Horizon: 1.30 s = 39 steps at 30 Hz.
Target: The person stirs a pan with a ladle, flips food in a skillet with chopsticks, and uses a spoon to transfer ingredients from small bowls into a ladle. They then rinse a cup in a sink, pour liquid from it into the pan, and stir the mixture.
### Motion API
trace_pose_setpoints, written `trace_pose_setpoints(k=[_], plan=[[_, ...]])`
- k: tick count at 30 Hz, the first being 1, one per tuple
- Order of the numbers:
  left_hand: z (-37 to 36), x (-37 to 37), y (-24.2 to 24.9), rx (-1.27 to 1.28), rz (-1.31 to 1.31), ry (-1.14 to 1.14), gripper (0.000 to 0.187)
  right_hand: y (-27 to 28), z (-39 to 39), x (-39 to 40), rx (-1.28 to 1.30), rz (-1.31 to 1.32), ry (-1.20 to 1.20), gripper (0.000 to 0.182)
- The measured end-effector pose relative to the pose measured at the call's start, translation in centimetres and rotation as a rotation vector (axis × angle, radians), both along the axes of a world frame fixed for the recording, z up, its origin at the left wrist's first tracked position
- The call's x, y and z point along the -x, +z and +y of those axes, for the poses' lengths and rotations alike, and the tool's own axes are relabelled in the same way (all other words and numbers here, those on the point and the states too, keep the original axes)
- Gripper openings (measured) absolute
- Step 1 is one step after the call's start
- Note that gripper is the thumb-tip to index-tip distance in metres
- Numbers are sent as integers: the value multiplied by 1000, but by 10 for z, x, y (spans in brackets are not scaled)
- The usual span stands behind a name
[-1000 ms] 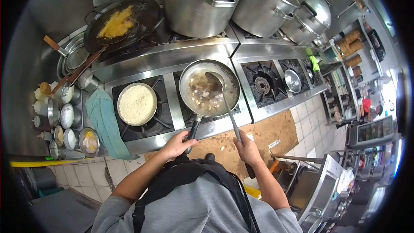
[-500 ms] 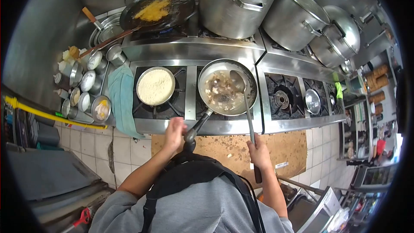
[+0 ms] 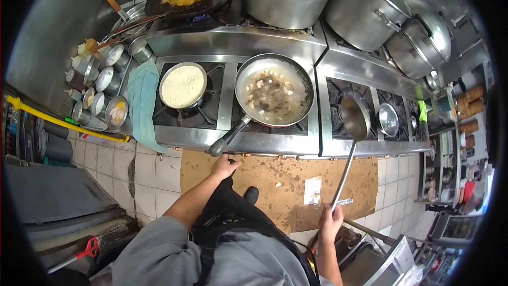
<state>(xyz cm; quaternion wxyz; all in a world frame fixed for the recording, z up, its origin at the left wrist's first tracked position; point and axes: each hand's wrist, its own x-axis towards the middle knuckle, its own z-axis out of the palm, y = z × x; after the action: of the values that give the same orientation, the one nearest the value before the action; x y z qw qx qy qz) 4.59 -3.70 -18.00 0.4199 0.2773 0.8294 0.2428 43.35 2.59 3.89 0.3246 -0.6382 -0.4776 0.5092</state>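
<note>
My right hand point(image 3: 330, 221) is closed around the long handle of a ladle point(image 3: 355, 119). The ladle's bowl hangs above the right burner point(image 3: 338, 92), clear of the pan. At the stove's front edge, my left hand point(image 3: 226, 166) has its fingers curled on a stove knob, which they mostly cover. Just above that hand is the black handle of a frying pan point(image 3: 274, 122). The pan sits on a burner, holding pale liquid with chopped white and brown pieces point(image 3: 270, 92). To its left, a round pan point(image 3: 182, 107) heaped with pale grated or crumbly food rests on another burner.
Behind, a dark wok point(image 3: 211, 2) holds yellow food in oil, beside large stock pots point(image 3: 291, 5). A teal cloth point(image 3: 142, 106) hangs over the stove edge. Small containers point(image 3: 116, 111) stand at left. A metal bowl point(image 3: 388, 120) lies at right; cardboard point(image 3: 206, 185) covers the floor.
The ladle has come out of the frying pan and swung right over the neighbouring burner. My left hand has shifted from beside the pan handle to the knobs on the stove front.
</note>
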Motion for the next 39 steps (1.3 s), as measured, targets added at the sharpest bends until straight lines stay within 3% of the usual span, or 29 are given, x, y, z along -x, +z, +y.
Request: trace_pose_setpoints(k=[3, 5, 6, 7, 9, 10, 11, 13, 19, 27, 30, 35, 39], plan=[[24, -10, -74, 43, 178, -13, 90, -6, -35, -29, 67, -16, -41, 22], [39, -20, -97, 43, 201, 136, 96, -20, -65, -54, 160, -89, -107, 24], [44, -22, -86, 9, 43, 174, 83, -27, -80, -67, 163, -89, -124, 23], [49, -23, -88, 11, 35, 175, 83, -35, -95, -80, 167, -89, -139, 23], [52, -25, -95, -179, -132, 174, 67, -73, -134, -118, 31, -235, -136, 22], [52, -30, -85, -276, -62, 182, 47, -67, -146, -124, 131, -269, -138, 21], [53, -31, -92, -274, -63, 184, 47, -72, -162, -131, 237, -235, -274, 22], [55, -33, -115, -293, -324, 332, 34, -127, -202, -190, 445, -418, -436, 22], [53, -34, -132, -363, -306, 324, 21, -142, -248, -221, 364, -589, -329, 21], [56, -34, -125, -301, -297, 367, 27, -150, -241, -232, 248, -582, -221, 21], [56, -36, -143, -279, -260, 387, 26, -152, -236, -235, 185, -551, -178, 21], [57, -36, -121, -238, -269, 400, 26, -113, -205, -192, 294, -616, -197, 23], [50, -31, -133, -220, -210, 287, 41, -83, -189, -152, 320, -570, -272, 23]])
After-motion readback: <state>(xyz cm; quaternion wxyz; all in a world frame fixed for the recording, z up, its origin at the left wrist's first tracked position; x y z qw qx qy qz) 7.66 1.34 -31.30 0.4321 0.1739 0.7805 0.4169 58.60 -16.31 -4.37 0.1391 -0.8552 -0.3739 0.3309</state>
